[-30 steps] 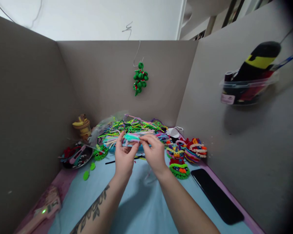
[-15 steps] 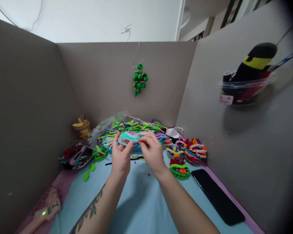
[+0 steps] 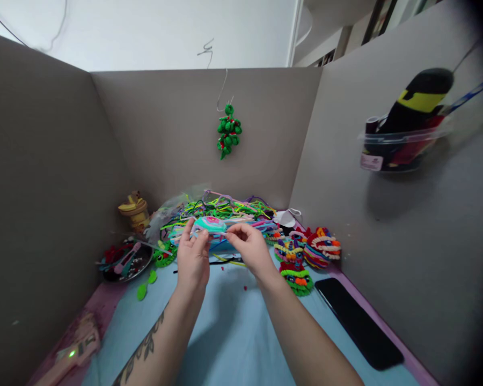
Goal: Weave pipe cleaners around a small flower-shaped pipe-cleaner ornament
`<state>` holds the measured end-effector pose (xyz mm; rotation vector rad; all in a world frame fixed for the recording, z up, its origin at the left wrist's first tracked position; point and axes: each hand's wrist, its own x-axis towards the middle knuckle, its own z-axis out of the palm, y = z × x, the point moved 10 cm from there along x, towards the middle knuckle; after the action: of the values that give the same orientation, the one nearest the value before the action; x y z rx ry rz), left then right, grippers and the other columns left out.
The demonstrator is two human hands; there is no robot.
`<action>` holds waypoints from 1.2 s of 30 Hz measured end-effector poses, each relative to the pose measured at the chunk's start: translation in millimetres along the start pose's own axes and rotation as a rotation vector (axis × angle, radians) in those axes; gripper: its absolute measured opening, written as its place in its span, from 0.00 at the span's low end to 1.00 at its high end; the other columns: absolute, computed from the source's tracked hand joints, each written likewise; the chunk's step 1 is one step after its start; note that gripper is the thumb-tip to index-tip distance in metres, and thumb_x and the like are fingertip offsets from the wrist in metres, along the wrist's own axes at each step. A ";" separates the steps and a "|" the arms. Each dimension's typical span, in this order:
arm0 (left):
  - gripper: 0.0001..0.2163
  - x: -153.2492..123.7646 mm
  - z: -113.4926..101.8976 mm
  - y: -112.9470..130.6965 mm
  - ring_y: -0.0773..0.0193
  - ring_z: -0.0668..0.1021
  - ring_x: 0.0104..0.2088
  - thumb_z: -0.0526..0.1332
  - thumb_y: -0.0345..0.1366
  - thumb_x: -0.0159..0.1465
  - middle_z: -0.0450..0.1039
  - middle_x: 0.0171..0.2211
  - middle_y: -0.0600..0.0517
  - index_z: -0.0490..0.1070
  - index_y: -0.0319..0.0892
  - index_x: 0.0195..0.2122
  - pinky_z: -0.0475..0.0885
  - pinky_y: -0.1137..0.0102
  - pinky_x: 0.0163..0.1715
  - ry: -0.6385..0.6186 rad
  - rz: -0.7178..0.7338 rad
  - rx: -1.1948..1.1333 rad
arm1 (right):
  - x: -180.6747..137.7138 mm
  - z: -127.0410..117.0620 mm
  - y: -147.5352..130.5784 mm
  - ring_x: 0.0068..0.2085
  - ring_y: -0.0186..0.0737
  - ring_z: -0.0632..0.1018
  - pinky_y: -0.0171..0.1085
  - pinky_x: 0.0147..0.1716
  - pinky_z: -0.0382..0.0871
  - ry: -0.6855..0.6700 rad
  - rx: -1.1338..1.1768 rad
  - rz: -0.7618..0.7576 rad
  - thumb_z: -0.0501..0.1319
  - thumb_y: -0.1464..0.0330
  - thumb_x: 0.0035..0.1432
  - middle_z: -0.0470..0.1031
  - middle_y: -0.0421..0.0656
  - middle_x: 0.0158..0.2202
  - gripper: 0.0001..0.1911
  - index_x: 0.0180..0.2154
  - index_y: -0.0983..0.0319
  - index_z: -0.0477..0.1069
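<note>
My left hand [image 3: 194, 254] holds a flat oval coil of pipe cleaners [image 3: 210, 223], turquoise with a pink centre and a lavender outer edge, between thumb and fingers. At the coil's right side, my right hand [image 3: 249, 246] pinches the end of a lavender pipe cleaner [image 3: 220, 234]. Both hands are raised above the blue cloth [image 3: 225, 321]. Behind them lies a heap of loose pipe cleaners [image 3: 225, 205] in green, yellow, purple and pink.
Finished pipe-cleaner faces [image 3: 297, 281] and a phone [image 3: 358, 324] lie to the right. On the left are a metal bowl [image 3: 145, 265] of small parts, a green face [image 3: 165, 255] and a pink glue gun [image 3: 78, 346]. A tool holder [image 3: 402, 136] hangs on the right panel.
My left hand and the coil have shifted slightly left. The right hand stays pinched at the strand, which now stretches straighter between the hands.
</note>
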<state>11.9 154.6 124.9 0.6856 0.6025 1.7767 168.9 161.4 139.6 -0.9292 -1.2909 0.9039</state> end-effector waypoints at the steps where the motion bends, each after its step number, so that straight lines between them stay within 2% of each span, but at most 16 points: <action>1: 0.30 0.2 0.5 -0.7 0.73 0.75 0.26 0.70 0.29 0.47 0.74 0.29 0.55 0.65 0.42 0.52 0.70 0.78 0.31 -0.007 -0.008 -0.006 | 0.0 0.6 0.7 0.27 0.34 0.70 0.33 0.28 0.63 -0.005 0.003 0.001 0.63 0.65 0.47 0.72 0.38 0.25 0.07 0.28 0.62 0.72; 6: 0.25 1.9 -1.0 -8.4 0.73 0.75 0.25 0.69 0.27 0.48 0.74 0.29 0.56 0.68 0.42 0.48 0.70 0.78 0.29 -0.004 -0.094 -0.051 | -0.4 3.7 5.3 0.30 0.36 0.71 0.35 0.32 0.63 -0.005 0.114 0.038 0.64 0.64 0.46 0.73 0.40 0.27 0.08 0.26 0.62 0.75; 12: 0.20 -1.2 -3.6 -20.3 0.72 0.75 0.26 0.66 0.26 0.51 0.74 0.29 0.56 0.69 0.43 0.45 0.72 0.75 0.30 0.037 -0.192 -0.075 | -1.8 5.7 19.8 0.25 0.32 0.67 0.34 0.29 0.60 0.050 0.305 0.171 0.67 0.64 0.40 0.71 0.37 0.21 0.08 0.22 0.62 0.74; 17: 0.23 -5.2 -0.9 -21.1 0.71 0.77 0.28 0.67 0.27 0.52 0.74 0.32 0.56 0.66 0.46 0.49 0.72 0.74 0.31 0.028 -0.188 -0.046 | -3.4 3.5 17.8 0.26 0.32 0.67 0.34 0.30 0.60 0.095 0.261 0.130 0.66 0.64 0.42 0.70 0.37 0.22 0.08 0.23 0.63 0.72; 26: 0.27 -6.3 -10.4 -19.8 0.70 0.76 0.25 0.69 0.29 0.49 0.73 0.27 0.56 0.64 0.45 0.50 0.71 0.74 0.30 0.118 -0.183 0.015 | -6.9 5.1 0.4 0.29 0.34 0.68 0.33 0.31 0.61 0.083 0.058 0.020 0.63 0.64 0.47 0.68 0.39 0.26 0.09 0.22 0.63 0.72; 36: 0.28 -2.6 -14.9 -12.2 0.72 0.74 0.22 0.70 0.29 0.45 0.72 0.25 0.57 0.63 0.43 0.48 0.68 0.76 0.26 0.168 -0.117 0.033 | -8.4 11.5 2.5 0.29 0.36 0.70 0.35 0.32 0.63 0.040 0.067 0.041 0.63 0.63 0.47 0.70 0.39 0.26 0.09 0.24 0.63 0.74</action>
<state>10.1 154.6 105.5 0.5162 0.7716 1.7285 156.8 155.2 134.7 -0.9198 -1.2044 0.9503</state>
